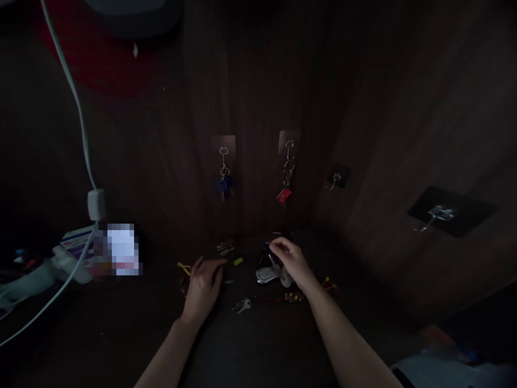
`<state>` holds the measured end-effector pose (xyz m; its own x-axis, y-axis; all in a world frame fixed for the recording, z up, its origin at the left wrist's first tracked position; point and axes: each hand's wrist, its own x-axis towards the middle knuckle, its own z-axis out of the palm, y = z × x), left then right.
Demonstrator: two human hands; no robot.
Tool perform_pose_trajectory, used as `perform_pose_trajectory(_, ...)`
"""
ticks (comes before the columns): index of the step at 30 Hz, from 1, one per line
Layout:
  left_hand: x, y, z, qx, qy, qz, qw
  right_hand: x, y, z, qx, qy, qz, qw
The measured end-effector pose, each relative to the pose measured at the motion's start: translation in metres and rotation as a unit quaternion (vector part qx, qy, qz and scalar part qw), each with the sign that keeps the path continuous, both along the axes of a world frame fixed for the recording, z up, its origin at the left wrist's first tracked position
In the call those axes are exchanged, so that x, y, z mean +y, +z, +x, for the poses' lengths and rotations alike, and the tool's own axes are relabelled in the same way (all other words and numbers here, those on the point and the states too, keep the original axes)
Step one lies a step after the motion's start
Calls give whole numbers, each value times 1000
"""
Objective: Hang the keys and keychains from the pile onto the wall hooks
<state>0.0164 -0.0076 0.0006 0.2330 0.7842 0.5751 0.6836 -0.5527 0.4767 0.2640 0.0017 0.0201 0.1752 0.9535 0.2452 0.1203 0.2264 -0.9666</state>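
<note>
My right hand [291,261] is closed in a pinch on a narrow dark-blue and silver keychain piece [271,253], tilted over the dark surface. Just below it lie a pale silvery fob [266,275] and a rounded metal piece partly covered by the fingers; whether they are joined to the held piece I cannot tell. My left hand [204,280] rests on the surface with its fingers stretched out. Near its fingertips are a yellow-green tag [238,261] and a bunch of keys [226,248]. Between the two wrists sits a small set of keys [243,305].
Keys with a blue tag [223,185] and keys with a red tag [284,195] hang from wall hooks. Two more hooks [336,177] are on the right wall. A multicoloured beaded piece [294,297] lies by my right wrist. A white cable [83,129] runs down the left.
</note>
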Motion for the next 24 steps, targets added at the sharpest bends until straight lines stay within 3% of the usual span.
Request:
perform_pose_trajectory(4,8,3,-23,-46,107,-27,993,9,-13,13,-18,-74,-27,997)
perform_pose_trajectory(10,15,3,-55,-75,206,-105,970,18,-31,30,-67,-141,-34,987)
perform_pose_trajectory(15,17,0,-69,-45,223,-174,958,21,-39,43,-117,-194,-43,973)
perform_pose_trajectory(24,14,1,-70,-39,209,-205,955,18,-33,51,-185,-235,-36,954)
